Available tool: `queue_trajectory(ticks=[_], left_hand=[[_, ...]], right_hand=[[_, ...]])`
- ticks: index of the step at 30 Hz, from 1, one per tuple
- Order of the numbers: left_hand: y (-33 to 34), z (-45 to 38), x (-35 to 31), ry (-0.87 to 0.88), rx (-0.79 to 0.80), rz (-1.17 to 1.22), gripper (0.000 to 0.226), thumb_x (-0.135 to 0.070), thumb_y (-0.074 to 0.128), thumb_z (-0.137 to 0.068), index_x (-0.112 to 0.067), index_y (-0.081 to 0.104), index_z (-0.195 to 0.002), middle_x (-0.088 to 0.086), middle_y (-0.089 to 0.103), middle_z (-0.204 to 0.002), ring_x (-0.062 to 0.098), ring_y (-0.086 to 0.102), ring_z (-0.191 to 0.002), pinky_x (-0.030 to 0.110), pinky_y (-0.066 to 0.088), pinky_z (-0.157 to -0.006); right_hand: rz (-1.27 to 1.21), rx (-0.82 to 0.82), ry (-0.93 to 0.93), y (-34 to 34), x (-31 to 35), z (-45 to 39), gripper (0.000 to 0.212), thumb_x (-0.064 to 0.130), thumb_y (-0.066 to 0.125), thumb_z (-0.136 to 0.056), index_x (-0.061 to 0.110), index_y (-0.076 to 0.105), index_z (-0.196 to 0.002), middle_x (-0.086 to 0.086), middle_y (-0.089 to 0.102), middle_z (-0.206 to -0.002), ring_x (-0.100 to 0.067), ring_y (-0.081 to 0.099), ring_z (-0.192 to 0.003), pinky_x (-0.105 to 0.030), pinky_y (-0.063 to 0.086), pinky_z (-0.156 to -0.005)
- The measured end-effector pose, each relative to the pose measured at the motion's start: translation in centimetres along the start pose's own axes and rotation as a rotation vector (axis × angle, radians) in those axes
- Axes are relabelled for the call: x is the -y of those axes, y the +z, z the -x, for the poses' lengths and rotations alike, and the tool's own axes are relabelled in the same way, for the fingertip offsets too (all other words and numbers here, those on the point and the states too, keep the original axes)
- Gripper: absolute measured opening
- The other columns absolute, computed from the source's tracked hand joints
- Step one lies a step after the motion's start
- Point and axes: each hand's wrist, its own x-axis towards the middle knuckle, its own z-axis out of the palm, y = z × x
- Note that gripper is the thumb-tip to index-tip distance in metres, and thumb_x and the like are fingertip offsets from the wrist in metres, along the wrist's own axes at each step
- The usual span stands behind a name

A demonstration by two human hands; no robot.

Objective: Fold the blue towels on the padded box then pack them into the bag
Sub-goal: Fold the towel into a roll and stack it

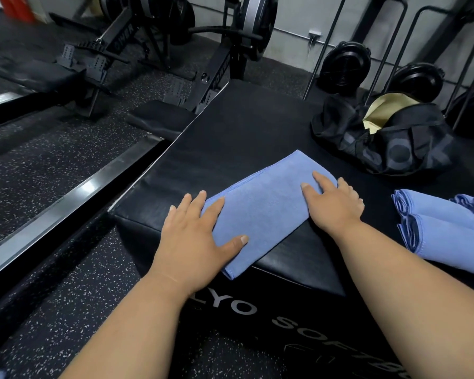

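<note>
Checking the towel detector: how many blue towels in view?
At least 3. One flat blue microfibre towel lies under both hands on the black padded box. Two more blue towels overlap at the right edge, cut off by the frame; further ones may be hidden.

The light is dim and cool. A bright glare runs along the metal rail (66, 198) to the left of the padded box (230, 138). The box top has a soft sheen. The far-left corner beyond the rail is blurred, and straight lines bend near the edges.

Left hand (195, 236) and right hand (331, 203) lie flat, fingers straight, pressing down.
</note>
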Motion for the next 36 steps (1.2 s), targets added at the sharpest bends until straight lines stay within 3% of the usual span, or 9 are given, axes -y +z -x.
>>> queue_trajectory(ticks=[4,8,15,17,19,21,28,32,36], left_hand=[[-0.2,0.3,0.7,0.037,-0.030,0.054,0.076,-0.074,0.042,-0.094,-0.039,0.034,-0.161,-0.005,0.019,-0.173,0.019,0.005,-0.162,0.041,0.002,-0.131],[-0.4,0.1,1.5,0.029,-0.131,0.145,0.060,-0.048,0.047,-0.087,-0.033,0.059,-0.144,-0.004,0.047,-0.157,0.018,0.033,-0.151,0.033,0.022,-0.124],[0.6,0.0,1.9,0.046,-0.179,0.140,0.063,-0.068,0.046,-0.086,-0.039,0.061,-0.140,-0.006,0.049,-0.153,0.016,0.034,-0.148,0.042,0.028,-0.122],[0.7,0.0,1.9,0.059,-0.194,0.136,0.060,-0.070,0.046,-0.088,-0.042,0.062,-0.138,-0.005,0.048,-0.153,0.018,0.035,-0.148,0.044,0.027,-0.120],[0.9,0.1,1.8,0.065,-0.179,0.125,0.058,-0.069,0.043,-0.090,-0.044,0.060,-0.140,-0.005,0.043,-0.158,0.021,0.031,-0.151,0.045,0.022,-0.121],[1.1,0.1,1.8,0.067,-0.159,0.110,0.058,-0.070,0.041,-0.092,-0.047,0.056,-0.143,-0.006,0.037,-0.163,0.023,0.025,-0.153,0.045,0.016,-0.122],[1.2,-0.5,1.7,0.072,-0.187,0.053,0.055,-0.069,0.048,-0.091,-0.050,0.055,-0.142,-0.012,0.041,-0.157,0.018,0.029,-0.148,0.041,0.016,-0.119],[0.9,-1.2,1.3,0.077,-0.210,0.083,0.052,-0.065,0.060,-0.083,-0.050,0.061,-0.133,-0.021,0.045,-0.142,0.011,0.035,-0.138,0.033,0.016,-0.110],[0.8,-1.5,1.2,0.082,-0.222,0.082,0.049,-0.065,0.064,-0.081,-0.050,0.062,-0.128,-0.026,0.044,-0.132,0.008,0.036,-0.131,0.032,0.016,-0.106]], right_hand=[[-0.080,-0.162,-0.079,0.2,-0.3,-0.9,0.038,0.050,0.046,-0.102,0.044,0.059,-0.137,-0.004,0.048,-0.139,-0.030,0.043,-0.127,-0.045,0.028,-0.114],[-0.316,-0.169,-0.174,0.1,-0.3,-3.0,0.031,0.017,0.048,-0.099,0.041,0.067,-0.099,0.003,0.047,-0.121,-0.025,0.057,-0.111,-0.044,0.046,-0.106],[-0.281,-0.165,-0.412,0.3,3.2,-8.8,0.031,0.007,0.053,-0.101,0.030,0.070,-0.090,-0.010,0.056,-0.113,-0.024,0.066,-0.078,-0.039,0.059,-0.087],[-0.300,-0.167,-0.419,0.4,4.7,-10.0,0.025,0.007,0.055,-0.103,0.024,0.072,-0.096,-0.007,0.053,-0.118,-0.010,0.062,-0.073,-0.017,0.056,-0.078],[-0.339,-0.151,-0.402,0.6,6.0,-11.5,0.019,0.007,0.058,-0.102,0.016,0.075,-0.103,-0.007,0.052,-0.125,-0.006,0.059,-0.077,0.001,0.042,-0.066],[-0.386,-0.128,-0.383,1.0,7.2,-13.2,0.021,0.011,0.062,-0.097,0.027,0.076,-0.099,-0.009,0.059,-0.126,-0.013,0.065,-0.089,0.002,0.042,-0.069],[-0.535,-0.132,-0.370,0.9,8.2,-15.1,0.036,0.020,0.071,-0.094,0.021,0.072,-0.130,0.003,0.052,-0.132,-0.005,0.055,-0.114,-0.016,0.040,-0.104],[-0.596,-0.122,-0.389,0.8,7.4,-13.6,0.046,0.037,0.067,-0.094,0.016,0.070,-0.135,-0.007,0.060,-0.141,-0.015,0.057,-0.130,-0.032,0.044,-0.116],[-0.339,-0.030,-0.531,1.3,5.1,-7.6,0.055,0.049,0.068,-0.094,0.036,0.058,-0.146,-0.008,0.025,-0.171,-0.025,0.025,-0.155,-0.035,0.019,-0.127]])
